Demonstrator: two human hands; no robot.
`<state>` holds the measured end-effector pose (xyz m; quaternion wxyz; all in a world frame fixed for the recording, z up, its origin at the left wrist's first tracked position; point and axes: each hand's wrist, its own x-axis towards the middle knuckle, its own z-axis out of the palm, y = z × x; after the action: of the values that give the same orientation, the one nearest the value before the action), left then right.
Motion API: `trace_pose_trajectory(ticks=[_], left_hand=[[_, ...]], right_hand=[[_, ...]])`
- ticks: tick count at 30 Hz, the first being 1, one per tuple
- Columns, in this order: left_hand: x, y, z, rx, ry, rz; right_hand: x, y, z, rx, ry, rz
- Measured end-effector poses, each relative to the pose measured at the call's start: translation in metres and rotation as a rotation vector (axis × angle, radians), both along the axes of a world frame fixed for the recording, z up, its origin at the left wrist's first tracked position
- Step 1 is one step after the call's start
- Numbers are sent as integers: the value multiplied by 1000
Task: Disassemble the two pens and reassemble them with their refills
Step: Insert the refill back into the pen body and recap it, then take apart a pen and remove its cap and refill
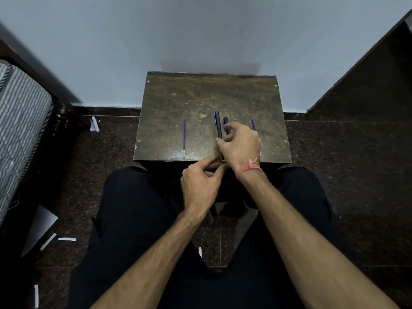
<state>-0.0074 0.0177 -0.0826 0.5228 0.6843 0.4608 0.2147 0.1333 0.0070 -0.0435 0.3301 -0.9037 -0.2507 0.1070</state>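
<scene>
A small, worn wooden table [200, 94] is seen from above, pushed against a pale wall [200, 30], with a seated person's dark-trousered knees drawn up to its near edge. Two black pens are laid side by side near the table's middle, both pointing away from the person. The left pen [218, 124], which carries a blue clip at its far end, is touched at its near end by the fingers of the right hand [239, 146]. The right pen [226, 124] is partly covered by the same hand, whose fingers are curled over both barrels (whether either pen is actually pinched cannot be told, since the fingertips are hidden behind the knuckles). A red thread [248, 167] is worn around the right wrist.

The left hand [200, 179] is held at the table's near edge, just below the right hand, its thumb and forefinger brought together as if on something small; what is held there, if anything, is too blurred to be made out.

Two blue refills are set out on the tabletop. The left refill [184, 137] lies alone, well apart from the pens, running straight toward the near edge. The right refill [253, 124] is shown only at its far tip, the remainder being hidden behind the right hand.

Scraps of white paper [66, 239] are scattered on the dark speckled floor [334, 152], and a striped cushion [20, 121] is visible at the left.
</scene>
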Motion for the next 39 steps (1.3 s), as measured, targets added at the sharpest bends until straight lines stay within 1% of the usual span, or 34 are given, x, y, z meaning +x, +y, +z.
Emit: trace_pose_trajectory(ticks=[4,9,14,15,18,20,21,27,31,33,35,36,37,38,39], left_hand=[[0,8,-2,26,43,78],[2,8,-5,33,49,78],[2,7,-3,59,43,103],[2,7,-3,59,44,106],[1,8,-3,62,40,116],[2,8,-3,72,31,128],[3,7,-2,78,31,131],[2,5,1,70,17,108],[3,7,1,29,-5,111],[3,9,1,-34,-57,112],[3,9,3,-21,-106,96],[3,8,5,3,-133,77],[3,8,7,11,-166,56],[4,9,9,-7,-205,41],[5,10,11,-48,-244,34]], right_hand=[[5,7,-1,-155,-66,109],[3,5,-8,-215,-143,163],[1,2,-4,-191,-149,178],[1,0,-3,-173,-174,172],[2,-13,-2,-117,-330,160],[6,-23,-5,-139,-383,174],[9,-27,-5,-169,-380,183],[19,-38,-6,-262,-248,183],[22,-39,-9,-325,-125,122],[19,-44,-5,-231,-17,43],[11,-53,2,-24,125,-54],[5,-58,6,116,245,-95],[-1,-61,9,242,377,-114],[-9,-64,11,318,459,-105],[-16,-67,11,335,471,-73]])
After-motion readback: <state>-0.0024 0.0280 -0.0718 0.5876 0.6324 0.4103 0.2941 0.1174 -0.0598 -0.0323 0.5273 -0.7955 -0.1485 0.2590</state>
